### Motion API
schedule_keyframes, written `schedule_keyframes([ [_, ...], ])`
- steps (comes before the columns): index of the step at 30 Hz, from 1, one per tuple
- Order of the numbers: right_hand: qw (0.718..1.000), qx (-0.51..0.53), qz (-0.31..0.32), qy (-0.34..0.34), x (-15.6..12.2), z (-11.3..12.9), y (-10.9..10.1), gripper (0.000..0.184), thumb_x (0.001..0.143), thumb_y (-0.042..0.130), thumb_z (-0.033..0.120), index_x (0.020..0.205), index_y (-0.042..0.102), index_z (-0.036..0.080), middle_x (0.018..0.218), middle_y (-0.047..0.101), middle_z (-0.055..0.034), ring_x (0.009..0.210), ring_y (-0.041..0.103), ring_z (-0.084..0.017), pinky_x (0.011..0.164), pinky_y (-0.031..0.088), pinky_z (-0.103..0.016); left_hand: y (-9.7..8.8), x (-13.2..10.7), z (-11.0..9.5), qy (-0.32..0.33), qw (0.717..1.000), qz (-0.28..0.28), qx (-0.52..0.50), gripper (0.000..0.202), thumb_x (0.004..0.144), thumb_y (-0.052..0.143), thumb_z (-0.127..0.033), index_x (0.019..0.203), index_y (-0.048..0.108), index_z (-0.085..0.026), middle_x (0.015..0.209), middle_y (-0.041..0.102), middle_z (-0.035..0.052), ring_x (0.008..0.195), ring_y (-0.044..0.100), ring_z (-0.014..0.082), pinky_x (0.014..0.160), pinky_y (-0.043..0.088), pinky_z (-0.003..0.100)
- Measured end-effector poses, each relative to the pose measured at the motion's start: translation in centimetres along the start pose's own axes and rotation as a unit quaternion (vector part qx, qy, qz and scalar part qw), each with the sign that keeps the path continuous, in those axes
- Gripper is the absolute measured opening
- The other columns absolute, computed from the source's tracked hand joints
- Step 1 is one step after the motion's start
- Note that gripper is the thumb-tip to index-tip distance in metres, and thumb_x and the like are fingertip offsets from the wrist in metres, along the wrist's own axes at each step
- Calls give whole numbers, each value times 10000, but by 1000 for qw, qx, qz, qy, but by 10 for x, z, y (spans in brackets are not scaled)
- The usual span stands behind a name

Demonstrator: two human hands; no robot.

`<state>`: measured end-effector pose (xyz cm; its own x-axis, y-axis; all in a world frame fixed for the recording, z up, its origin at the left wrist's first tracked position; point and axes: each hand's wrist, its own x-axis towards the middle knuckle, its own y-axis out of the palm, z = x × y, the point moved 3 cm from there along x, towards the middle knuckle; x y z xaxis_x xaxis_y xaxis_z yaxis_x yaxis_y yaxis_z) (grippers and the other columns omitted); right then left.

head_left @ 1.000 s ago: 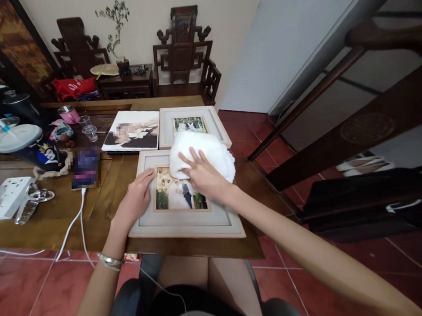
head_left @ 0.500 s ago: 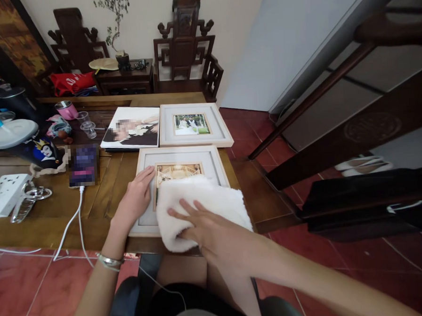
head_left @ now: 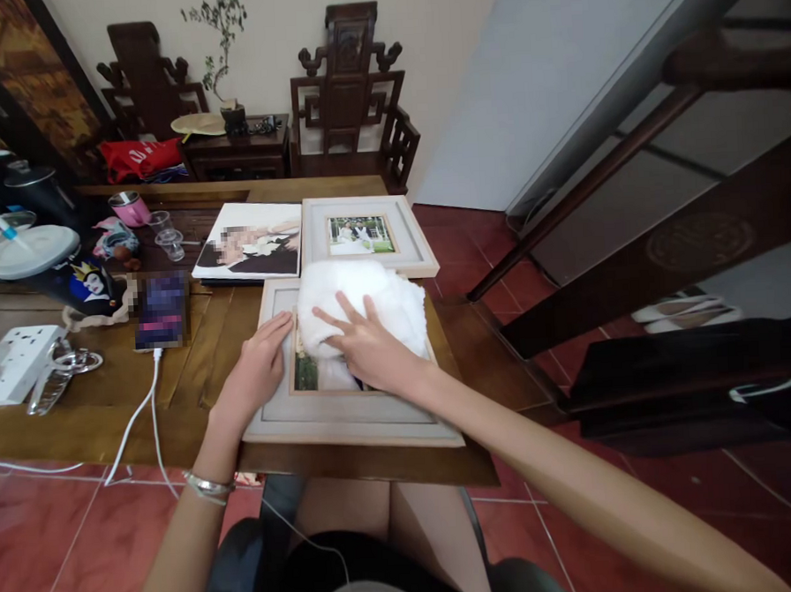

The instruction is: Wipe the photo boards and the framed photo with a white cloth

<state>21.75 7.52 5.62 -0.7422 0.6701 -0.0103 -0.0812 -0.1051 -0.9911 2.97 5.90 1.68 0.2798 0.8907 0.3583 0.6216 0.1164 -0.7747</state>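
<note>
A light wooden picture frame (head_left: 349,413) lies flat near the front edge of the table. My left hand (head_left: 259,365) rests on its left side, fingers stretched out over the mat and touching the inner photo border. My right hand (head_left: 372,346) holds a folded white fluffy cloth (head_left: 396,300) against the upper part of the frame, its fingers spread over the cloth. Hand and cloth hide most of the photo. Behind it lie a second frame (head_left: 402,234) with an outdoor photo and a photo album or panel (head_left: 275,214).
On the left of the table are a phone (head_left: 161,313) on a white charging cable, a power strip (head_left: 24,351), a clear hair claw clip (head_left: 61,371), a large lidded cup (head_left: 42,261) and a pink mug (head_left: 129,208). A dark wooden chair (head_left: 632,248) stands at right.
My right hand has slid the cloth away from me, from the frame's near edge up to its far edge. The frame's lower part now shows. My left hand stays put.
</note>
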Motion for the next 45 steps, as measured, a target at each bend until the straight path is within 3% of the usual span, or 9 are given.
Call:
schedule_keyframes([
  [6, 974, 123, 187, -40, -53, 53, -30, 586, 742, 431, -55, 1248, 640, 155, 1592, 237, -74, 1450, 87, -429, 1101, 202, -710, 0, 1, -3, -7, 1000, 12, 14, 502, 882, 357, -66, 1347, 535, -126, 1420, 524, 145, 1359, 446, 230, 1154, 354, 466],
  [9, 958, 171, 220, -72, -65, 65, -41, 555, 753, 468, -31, 1234, 645, 183, 1578, 281, -62, 1456, 114, -399, 1098, 229, -700, -3, 1, -7, -20, 1000, 21, 8, 473, 926, 328, -110, 1360, 515, -132, 1444, 496, 147, 1375, 423, 228, 1156, 338, 480],
  [13, 979, 133, 144, -60, -48, 56, -25, 508, 772, 514, 12, 1224, 654, 194, 1571, 305, -72, 1456, 132, -390, 1120, 200, -679, -7, 0, -14, -44, 999, 31, -3, 462, 1004, 278, -262, 1442, 397, -175, 1546, 353, 123, 1442, 300, 234, 1171, 273, 521],
  [17, 1000, -8, -6, -4, -1, 29, -8, 467, 802, 510, 32, 1226, 659, 158, 1559, 325, -110, 1459, 138, -377, 1172, 109, -620, -11, 1, -17, -37, 999, 16, -29, 532, 1015, 268, -405, 1496, 283, -176, 1569, 294, 144, 1464, 238, 236, 1192, 221, 489],
  [19, 998, -56, -37, 10, 26, 18, -8, 453, 823, 507, 45, 1250, 641, 116, 1546, 337, -155, 1459, 150, -373, 1183, 102, -591, -11, 1, -17, -30, 999, 9, -39, 564, 1011, 269, -439, 1508, 250, -173, 1571, 283, 152, 1468, 225, 237, 1200, 199, 473],
  [25, 998, -69, -4, -13, 61, 26, -13, 429, 876, 458, 100, 1273, 613, 53, 1516, 382, -199, 1435, 222, -402, 1162, 196, -563, -14, 2, -15, -3, 998, -11, -57, 633, 1005, 258, -496, 1538, 150, -174, 1593, 227, 151, 1474, 198, 251, 1206, 167, 456],
  [34, 991, -35, 56, -118, 2, 69, -16, 395, 855, 500, 136, 1218, 648, 86, 1419, 505, -195, 1360, 384, -387, 1109, 292, -545, -19, -6, -23, -23, 992, -4, -125, 830, 891, 76, -719, 1557, 48, -225, 1633, 83, 96, 1491, 121, 275, 1216, 104, 448],
  [42, 999, -43, -15, 17, 42, 53, -12, 439, 862, 468, 112, 1275, 604, 53, 1471, 439, -219, 1398, 318, -395, 1136, 219, -579, -16, -6, -18, -11, 994, -3, -112, 883, 867, 132, -751, 1557, 31, -209, 1633, 68, 115, 1493, 103, 284, 1215, 91, 451],
  [45, 998, -54, -13, 7, 44, 57, -11, 434, 875, 448, 118, 1270, 605, 31, 1456, 443, -248, 1386, 333, -409, 1132, 227, -578, -17, -6, -18, -15, 991, -8, -131, 879, 867, 121, -751, 1557, 36, -213, 1628, 103, 120, 1491, 120, 285, 1213, 95, 456],
])
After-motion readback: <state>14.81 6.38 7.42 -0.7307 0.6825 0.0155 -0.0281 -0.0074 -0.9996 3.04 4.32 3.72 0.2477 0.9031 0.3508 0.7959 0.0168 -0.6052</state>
